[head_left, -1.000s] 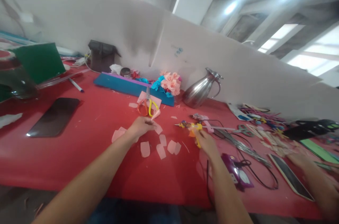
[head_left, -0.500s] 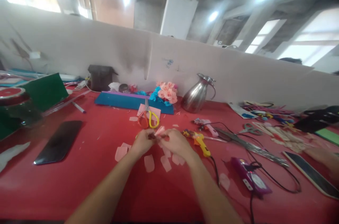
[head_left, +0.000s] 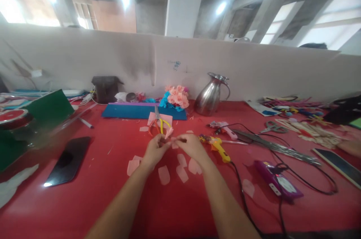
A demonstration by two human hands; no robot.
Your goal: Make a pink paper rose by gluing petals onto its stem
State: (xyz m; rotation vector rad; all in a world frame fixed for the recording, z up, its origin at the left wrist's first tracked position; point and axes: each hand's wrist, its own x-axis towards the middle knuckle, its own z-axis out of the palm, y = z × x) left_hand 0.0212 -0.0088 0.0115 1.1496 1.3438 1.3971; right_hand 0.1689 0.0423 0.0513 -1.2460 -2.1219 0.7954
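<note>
My left hand [head_left: 153, 151] is closed in a pinch, and a small folded pink paper piece [head_left: 169, 132] sticks up from its fingertips. Facing it, my right hand [head_left: 193, 148] has thumb and fingers pressed together, its tips almost meeting the left ones; what they pinch is too small to tell. Loose pink paper petals [head_left: 164, 175] lie on the red table below and between my hands. Just behind the left hand are scissors [head_left: 161, 125] with one orange and one yellow handle, resting partly on a pink paper sheet [head_left: 152, 117].
To the right lie a yellow glue gun [head_left: 220, 149], a pink glue gun [head_left: 227, 130], a purple power strip [head_left: 279, 181] and trailing cords. A steel jug [head_left: 210, 96] and a paper flower bunch [head_left: 178, 97] stand behind. Left lies a phone [head_left: 67, 160]; another person's hand [head_left: 351, 145] shows far right.
My fingertips have drawn slightly apart, and the pink piece now stands above the left fingers. The view has shifted a little; the petals on the table look much the same.
</note>
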